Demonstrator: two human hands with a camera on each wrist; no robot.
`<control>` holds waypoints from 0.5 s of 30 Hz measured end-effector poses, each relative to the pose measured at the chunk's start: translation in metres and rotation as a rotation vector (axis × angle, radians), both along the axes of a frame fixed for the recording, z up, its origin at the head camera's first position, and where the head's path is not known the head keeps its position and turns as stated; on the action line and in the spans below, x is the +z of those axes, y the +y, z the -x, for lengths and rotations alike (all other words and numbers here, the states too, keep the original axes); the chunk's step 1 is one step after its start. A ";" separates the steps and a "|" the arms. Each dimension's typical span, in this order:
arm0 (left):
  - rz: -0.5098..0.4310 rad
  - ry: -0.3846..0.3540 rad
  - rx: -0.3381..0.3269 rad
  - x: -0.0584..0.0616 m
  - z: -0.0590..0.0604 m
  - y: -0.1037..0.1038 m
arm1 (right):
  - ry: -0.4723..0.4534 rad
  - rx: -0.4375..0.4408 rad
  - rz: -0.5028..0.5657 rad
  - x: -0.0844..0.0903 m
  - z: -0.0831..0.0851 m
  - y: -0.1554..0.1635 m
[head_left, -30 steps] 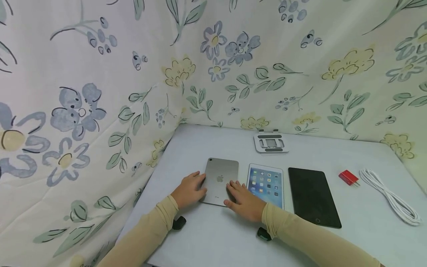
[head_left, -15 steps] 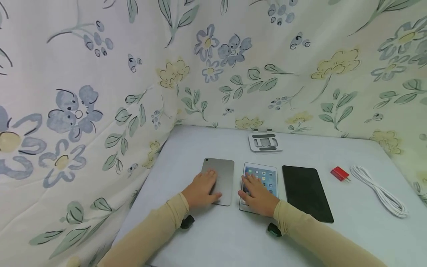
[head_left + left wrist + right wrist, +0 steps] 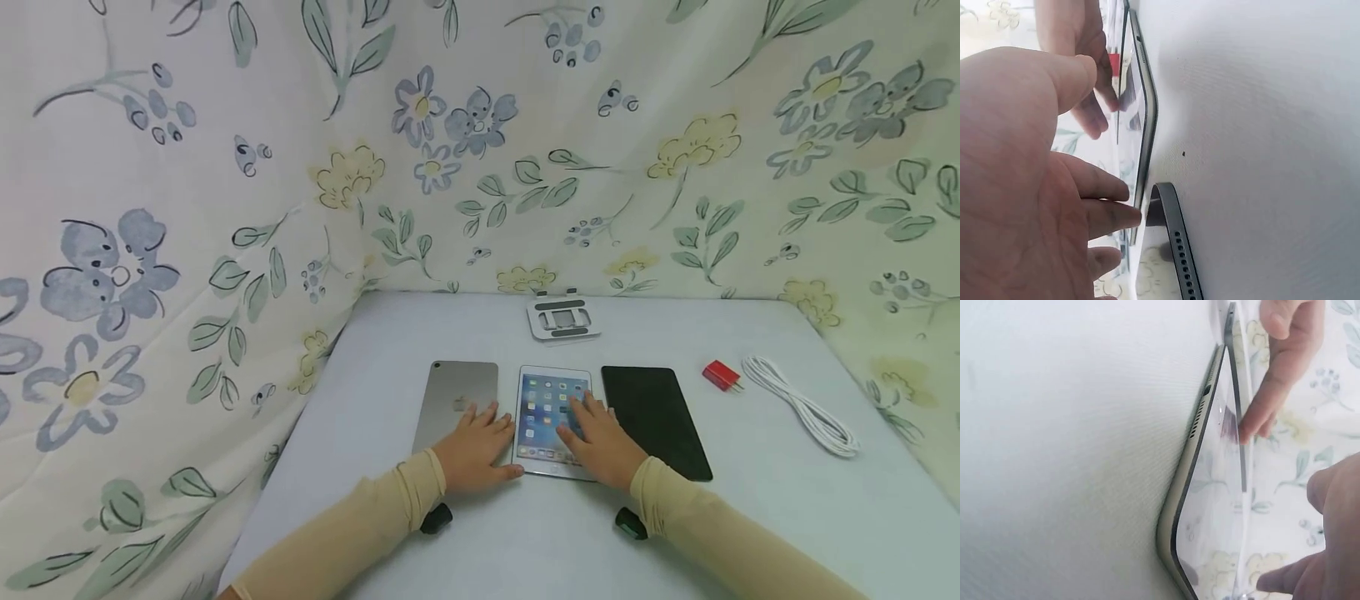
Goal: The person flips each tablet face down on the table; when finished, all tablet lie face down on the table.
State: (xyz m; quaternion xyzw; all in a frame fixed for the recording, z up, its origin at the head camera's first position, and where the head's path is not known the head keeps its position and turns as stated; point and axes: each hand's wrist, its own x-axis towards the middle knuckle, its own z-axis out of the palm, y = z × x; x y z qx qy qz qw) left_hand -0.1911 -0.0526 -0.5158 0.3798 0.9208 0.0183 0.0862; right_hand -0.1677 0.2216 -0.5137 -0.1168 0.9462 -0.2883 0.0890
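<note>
At the left end of a row of devices on the pale table (image 3: pixel 555 550), a gray tablet (image 3: pixel 454 388) lies face down, a faint Apple logo on its back. The person's left hand (image 3: pixel 477 450) lies over its lower right part, palm down, fingers spread apart and gripping nothing; its thumb reaches toward the near left corner of the white tablet (image 3: pixel 542 402). Whether the fingertips actually touch either tablet cannot be told.

The white tablet, in the middle of the row, lies face up with its screen lit; the rows of app icons show, but their labels are too small to read. Behind it, near the far edge of the table, sits a stand (image 3: pixel 564 317). The right hand (image 3: pixel 604 442) is over the white tablet's right side, fingers slightly apart and clamped on nothing. Just beside lies the black tablet (image 3: pixel 654 417), its screen dark, with no writing legible. Farther right are a red charger plug (image 3: pixel 721 375) and a coiled white cable (image 3: pixel 802 406), neither with readable markings.

The step in hand looks like passing open hands over the tablets in turn; lifting one would, by judgement, call for curling fingers around its edges.
</note>
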 end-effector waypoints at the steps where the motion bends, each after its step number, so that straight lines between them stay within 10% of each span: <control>1: 0.000 -0.003 0.001 0.000 -0.001 0.000 | -0.003 -0.006 -0.002 0.000 0.000 -0.001; 15: 0.003 -0.024 -0.017 0.007 -0.005 0.005 | -0.043 -0.048 0.124 -0.005 0.005 0.002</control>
